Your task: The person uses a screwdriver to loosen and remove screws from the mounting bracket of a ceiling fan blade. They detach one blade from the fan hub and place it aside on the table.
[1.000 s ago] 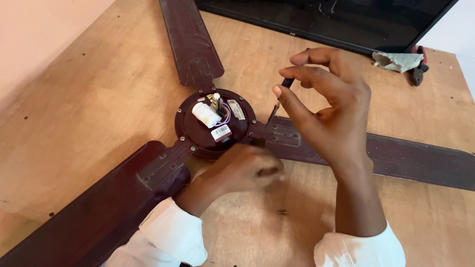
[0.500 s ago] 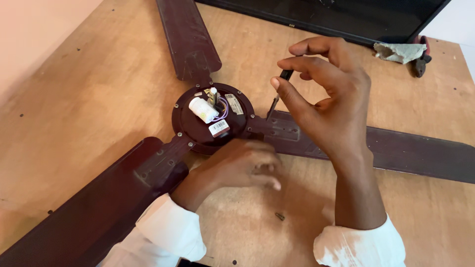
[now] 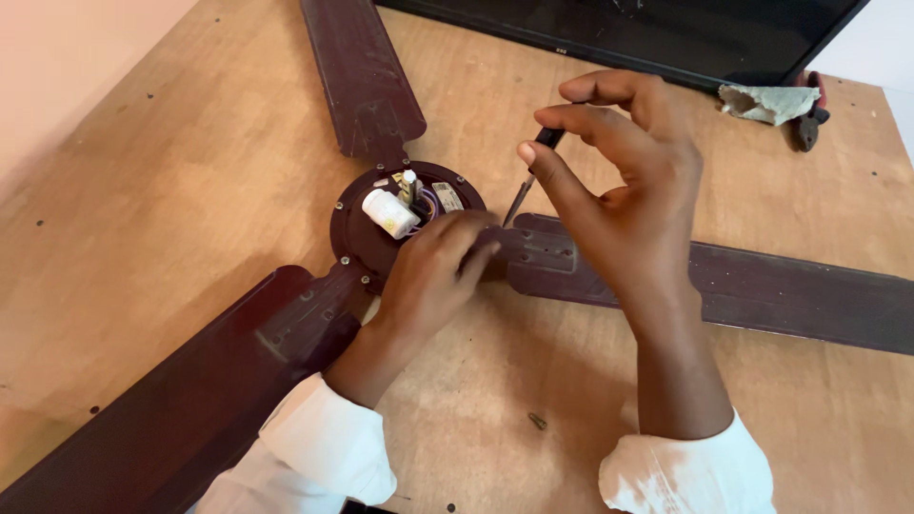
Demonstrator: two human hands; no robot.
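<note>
Left hand (image 3: 433, 271) has slid onto hub (image 3: 367, 238); plywood table (image 3: 171, 171) beneath.

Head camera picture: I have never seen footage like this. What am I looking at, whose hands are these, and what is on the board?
The camera sits on a person's head and looks down at their own two bare hands. On a wooden board lies a dark brown ceiling fan, its round hub open, with a white capacitor and wires showing. The left hand rests on the hub's edge. The right hand pinches a thin screwdriver, tip down by a blade mount. A loose screw lies nearby; pliers and a rag sit top right.
</note>
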